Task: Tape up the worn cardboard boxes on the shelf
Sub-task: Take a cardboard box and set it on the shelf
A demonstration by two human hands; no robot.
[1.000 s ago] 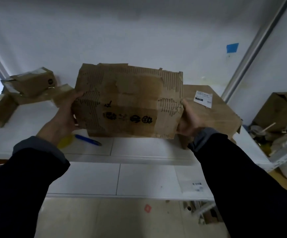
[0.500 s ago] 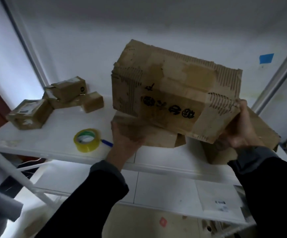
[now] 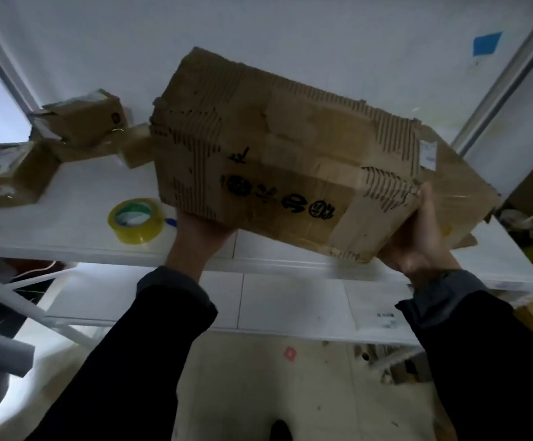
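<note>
While both hands carry the worn box (image 3: 277, 160) tilted above the shelf (image 3: 77, 198), this looks like inspection before taping. Left hand (image 3: 199, 232) props it from beneath, fingers hidden; right hand (image 3: 418, 243) wraps the lower right corner. Next: set it down, reach for the tape roll (image 3: 136, 220) just left of it. Against half a second ago, box sits closer and lower, tilt unchanged.
</note>
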